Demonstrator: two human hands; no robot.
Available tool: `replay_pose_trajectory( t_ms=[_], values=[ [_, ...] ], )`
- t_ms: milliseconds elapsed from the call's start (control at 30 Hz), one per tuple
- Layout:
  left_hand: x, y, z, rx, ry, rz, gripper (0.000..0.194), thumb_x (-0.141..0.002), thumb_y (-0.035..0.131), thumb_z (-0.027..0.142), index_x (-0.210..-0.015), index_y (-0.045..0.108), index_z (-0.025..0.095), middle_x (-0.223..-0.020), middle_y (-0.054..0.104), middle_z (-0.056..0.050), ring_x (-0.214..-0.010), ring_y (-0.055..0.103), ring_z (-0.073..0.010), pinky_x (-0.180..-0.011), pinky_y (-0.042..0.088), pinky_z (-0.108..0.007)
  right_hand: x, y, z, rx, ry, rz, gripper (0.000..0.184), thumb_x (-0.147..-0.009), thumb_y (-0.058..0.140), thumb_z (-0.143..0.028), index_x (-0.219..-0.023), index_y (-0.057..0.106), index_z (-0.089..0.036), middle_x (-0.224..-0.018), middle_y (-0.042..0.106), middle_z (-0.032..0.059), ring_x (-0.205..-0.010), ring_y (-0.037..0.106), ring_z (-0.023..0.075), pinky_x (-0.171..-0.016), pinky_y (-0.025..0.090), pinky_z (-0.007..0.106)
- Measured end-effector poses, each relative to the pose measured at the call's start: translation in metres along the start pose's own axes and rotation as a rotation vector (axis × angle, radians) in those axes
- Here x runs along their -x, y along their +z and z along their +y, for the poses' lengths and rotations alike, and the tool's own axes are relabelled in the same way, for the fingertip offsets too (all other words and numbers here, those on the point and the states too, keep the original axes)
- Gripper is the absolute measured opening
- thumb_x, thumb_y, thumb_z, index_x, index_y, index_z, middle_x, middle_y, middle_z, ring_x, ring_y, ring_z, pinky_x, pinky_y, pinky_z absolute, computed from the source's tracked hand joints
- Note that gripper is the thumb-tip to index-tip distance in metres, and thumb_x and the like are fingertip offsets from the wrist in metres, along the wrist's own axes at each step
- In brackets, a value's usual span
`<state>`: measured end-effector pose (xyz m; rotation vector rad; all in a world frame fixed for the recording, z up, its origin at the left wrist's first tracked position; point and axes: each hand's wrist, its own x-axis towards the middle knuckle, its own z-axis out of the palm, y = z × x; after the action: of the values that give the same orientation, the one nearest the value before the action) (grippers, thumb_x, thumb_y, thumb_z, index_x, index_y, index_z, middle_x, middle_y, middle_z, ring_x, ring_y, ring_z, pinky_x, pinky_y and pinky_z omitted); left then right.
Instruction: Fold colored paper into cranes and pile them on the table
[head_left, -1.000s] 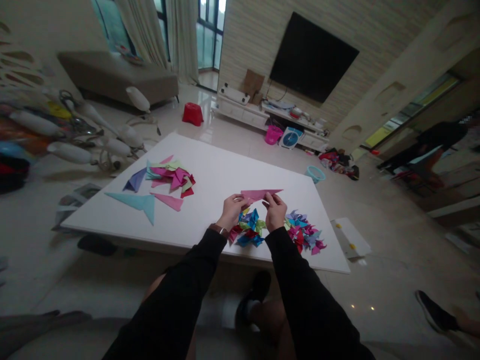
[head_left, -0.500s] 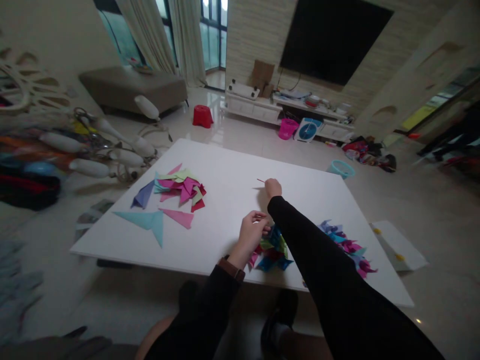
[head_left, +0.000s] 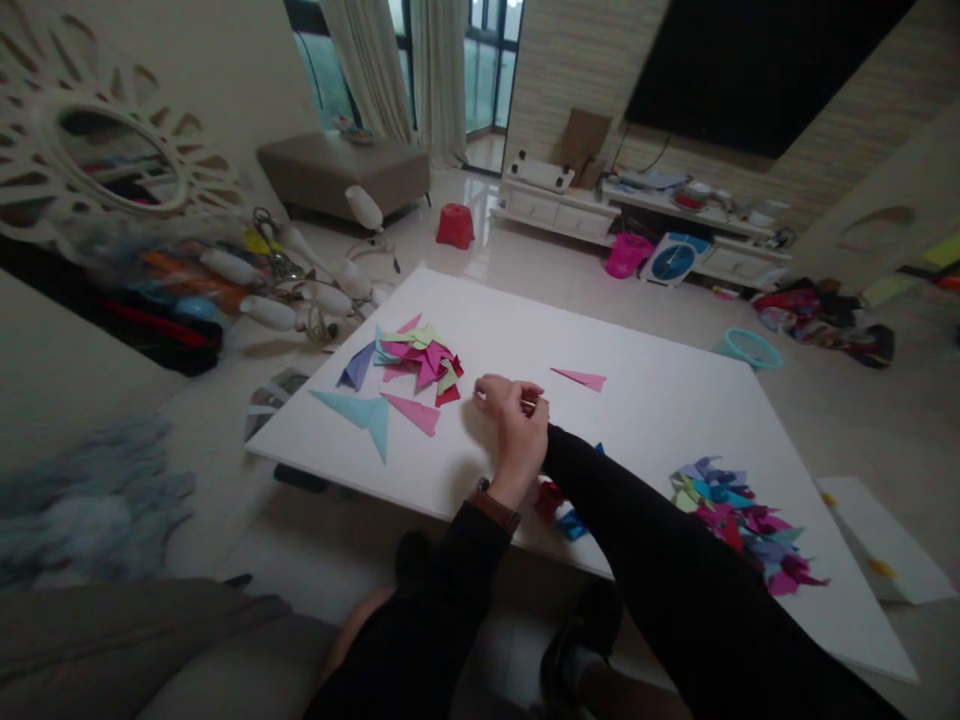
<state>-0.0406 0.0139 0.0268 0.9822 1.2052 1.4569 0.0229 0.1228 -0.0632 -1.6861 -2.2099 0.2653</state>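
Note:
Over the middle of the white table (head_left: 645, 430), my left hand (head_left: 519, 435) has its fingers curled together; whatever they hold, if anything, is hidden. My right hand (head_left: 489, 393) reaches left just beyond it, close to a pile of folded paper pieces (head_left: 424, 358) in pink, green, red and blue. Its fingers are too small and partly covered to read. To the right lies a single folded pink paper (head_left: 581, 380), apart from both hands. A light blue folded paper (head_left: 360, 412) and another pink folded paper (head_left: 414, 412) rest in front of the pile.
Folded colourful paper shapes (head_left: 739, 515) are heaped at the table's right side. More blue and red pieces (head_left: 572, 525) show beneath my right forearm near the front edge. A lamp with white shades (head_left: 330, 295) stands on the floor at left; a turquoise basket (head_left: 752, 348) is beyond the right corner.
My right hand has let go of the thin pink paper, which now lies on the table, and has moved left past my left hand. The view has turned left.

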Motion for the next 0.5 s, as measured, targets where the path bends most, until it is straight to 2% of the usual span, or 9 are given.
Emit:
replay_pose_trajectory(
  t_ms=[100,233,333,500],
  values=[
    [-0.006,-0.010,0.004,-0.020,0.002,0.016,0.010,-0.082,0.063,0.016,-0.090,0.062,0.023,-0.089,0.066,-0.004,-0.081,0.064,-0.0177,-0.072,0.049,-0.028,0.028,0.019,-0.049,-0.061,-0.049,0.067,0.022,-0.102,0.053,-0.034,-0.104,0.074,-0.028,-0.094,0.071,0.0081,-0.111,0.066,0.0259,-0.079,0.064,0.038],
    [-0.011,-0.020,0.008,-0.001,0.022,0.031,0.011,-0.083,0.064,0.016,-0.089,0.062,0.025,-0.092,0.067,-0.006,-0.083,0.066,-0.0193,-0.070,0.049,-0.029,0.049,0.029,-0.094,-0.319,-0.137,0.221,0.013,-0.094,0.063,-0.030,-0.100,0.075,-0.028,-0.094,0.070,0.0096,-0.116,0.064,0.0313,-0.084,0.063,0.046],
    [-0.014,-0.025,0.009,0.029,0.024,0.027,0.012,-0.083,0.066,0.014,-0.087,0.063,0.025,-0.091,0.068,-0.007,-0.083,0.067,-0.0212,-0.069,0.049,-0.030,0.051,0.021,-0.111,-0.445,-0.159,0.235,0.015,-0.090,0.066,-0.032,-0.100,0.075,-0.028,-0.096,0.069,0.0111,-0.121,0.061,0.0348,-0.086,0.062,0.050],
    [-0.018,-0.027,0.011,-0.011,-0.034,0.066,0.014,-0.080,0.066,0.012,-0.087,0.063,0.024,-0.088,0.069,-0.005,-0.085,0.068,-0.0220,-0.072,0.050,-0.031,0.044,-0.002,-0.112,-0.399,-0.059,0.216,0.013,-0.091,0.062,-0.030,-0.097,0.074,-0.030,-0.092,0.069,0.0109,-0.124,0.058,0.0357,-0.088,0.059,0.054]
  ],
)
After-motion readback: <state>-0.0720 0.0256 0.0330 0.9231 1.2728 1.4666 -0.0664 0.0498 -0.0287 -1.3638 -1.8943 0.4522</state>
